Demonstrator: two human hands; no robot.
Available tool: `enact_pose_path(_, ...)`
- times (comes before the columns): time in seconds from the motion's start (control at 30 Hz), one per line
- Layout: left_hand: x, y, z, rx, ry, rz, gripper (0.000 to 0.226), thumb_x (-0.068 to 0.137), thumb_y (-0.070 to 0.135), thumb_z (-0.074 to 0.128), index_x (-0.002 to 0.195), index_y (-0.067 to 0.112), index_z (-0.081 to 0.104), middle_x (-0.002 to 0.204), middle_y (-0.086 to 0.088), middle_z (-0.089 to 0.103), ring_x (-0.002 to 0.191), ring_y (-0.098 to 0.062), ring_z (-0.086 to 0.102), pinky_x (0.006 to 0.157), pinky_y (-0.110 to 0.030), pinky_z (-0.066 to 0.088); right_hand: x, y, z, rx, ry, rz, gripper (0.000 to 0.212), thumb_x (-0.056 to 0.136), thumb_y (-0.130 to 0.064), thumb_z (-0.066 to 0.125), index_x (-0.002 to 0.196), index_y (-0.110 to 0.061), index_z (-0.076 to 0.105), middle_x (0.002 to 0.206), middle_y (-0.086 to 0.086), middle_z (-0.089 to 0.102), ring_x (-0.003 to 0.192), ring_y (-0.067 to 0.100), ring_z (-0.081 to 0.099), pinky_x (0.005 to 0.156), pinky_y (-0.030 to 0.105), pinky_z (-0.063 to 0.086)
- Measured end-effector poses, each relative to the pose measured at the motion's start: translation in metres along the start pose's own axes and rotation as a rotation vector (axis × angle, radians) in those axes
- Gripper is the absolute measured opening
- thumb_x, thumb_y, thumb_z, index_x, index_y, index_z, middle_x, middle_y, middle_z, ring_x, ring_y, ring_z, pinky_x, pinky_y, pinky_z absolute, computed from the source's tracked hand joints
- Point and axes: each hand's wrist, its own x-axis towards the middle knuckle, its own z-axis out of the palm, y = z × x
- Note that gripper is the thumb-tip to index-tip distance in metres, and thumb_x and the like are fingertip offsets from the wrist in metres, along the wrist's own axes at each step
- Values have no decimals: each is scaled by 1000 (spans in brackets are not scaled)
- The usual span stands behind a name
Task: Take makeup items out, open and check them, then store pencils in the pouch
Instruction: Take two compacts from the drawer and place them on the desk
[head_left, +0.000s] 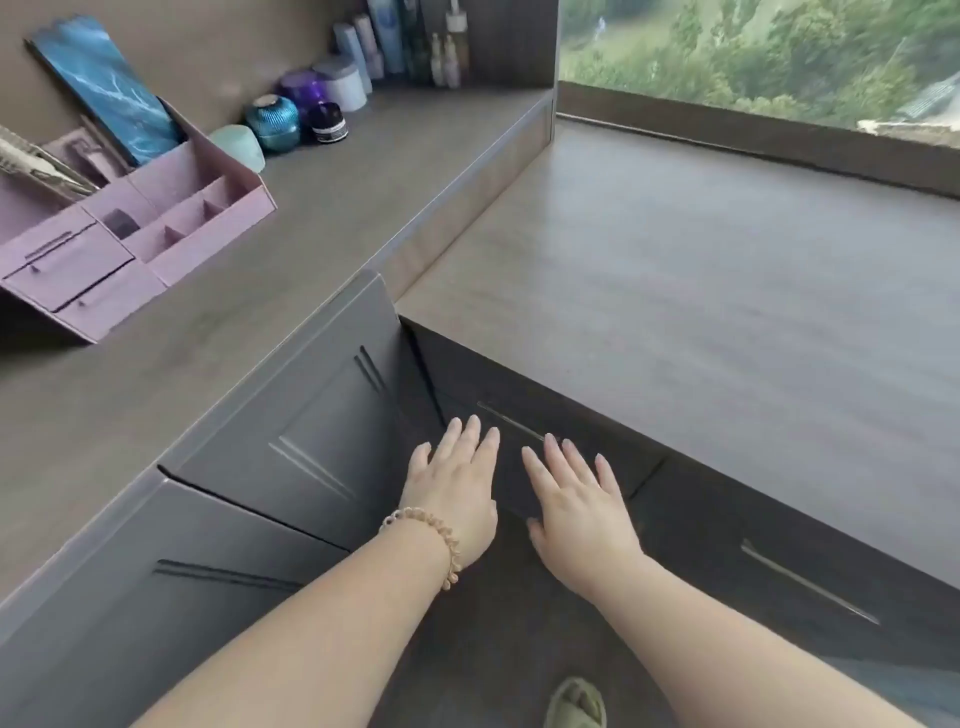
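Left hand (457, 483): is lying palm-down over the dark drawer front (511, 478), with a beaded bracelet (436, 535) on the wrist.
Left fingers (470, 434): are lying straight and only slightly spread, holding nothing; whether they are touching the panel cannot be told.
Right hand (579, 506): is lying palm-down just beside the left one, over the same drawer front.
Right fingers (571, 462): are fanning out straight and holding nothing, with the tips near the lower end of the slim handle (511, 422).
Lower bench (701, 291): is running above the drawer front towards the window (753, 52).
Upper bench (311, 218): is standing a step higher on the left, above grey cabinet doors (311, 415).
Makeup jars (272, 122): are standing along the wall at the back of the upper bench, well apart from both hands.
Bottles (395, 41): are standing upright in the far corner of the upper bench, beyond the jars.
Pink organiser (156, 228): is sitting on the upper bench at left, with two small drawers in front and open compartments above.
Blue marbled flat case (109, 88): is leaning tilted in the organiser's back compartment; the other contents are too blurred to name.
Foot in a green slipper (574, 701): is showing at the bottom edge, between the forearms.
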Motion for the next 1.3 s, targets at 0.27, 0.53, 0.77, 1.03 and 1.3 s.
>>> enact_pose_path(0.27, 75, -29, 34, 120, 9, 123, 77, 86, 18, 50, 149, 18, 6, 159, -2, 8, 147, -20, 0, 115, -42, 12, 61, -4, 44, 4, 28, 133, 75, 82, -36, 59, 146, -19, 23, 154, 8, 29, 141, 28, 27, 113, 50, 22)
enact_pose_path(0.53, 127, -54, 62, 184, 25, 389, 76, 82, 16, 49, 148, 18, 10, 155, -2, 18, 145, -23, 10, 106, -40, 24, 88, -20, 81, -30, 98, 326, 84, 70, -33, 71, 142, -14, 34, 149, 12, 35, 139, 33, 30, 109, 50, 30)
enact_pose_path(0.77, 107, -79, 85, 178, 86, 474, 73, 79, 22, 52, 142, 18, 15, 148, -4, 30, 132, -24, 32, 92, -39, 37, 71, -53, 100, -87, 117, 421, 86, 68, -33, 72, 142, -13, 33, 147, 11, 39, 137, 33, 32, 104, 49, 35)
enact_pose_path(1.03, 33, -100, 78, 93, 125, 472, 58, 68, 22, 59, 124, 20, 45, 123, -2, 45, 114, -23, 44, 86, -38, 36, 9, -101, 85, -43, 349, 253, 65, 70, -24, 60, 134, -19, 46, 133, 4, 50, 119, 24, 50, 102, 38, 31)
enact_pose_path(1.3, 48, -99, 19, 158, 188, 523, 82, 76, 32, 53, 148, 25, 14, 156, -8, 23, 145, -31, 13, 116, -52, 13, 14, -94, 54, -180, 307, 508, 88, 68, -35, 71, 143, -20, 30, 147, 15, 37, 136, 36, 31, 110, 52, 16)
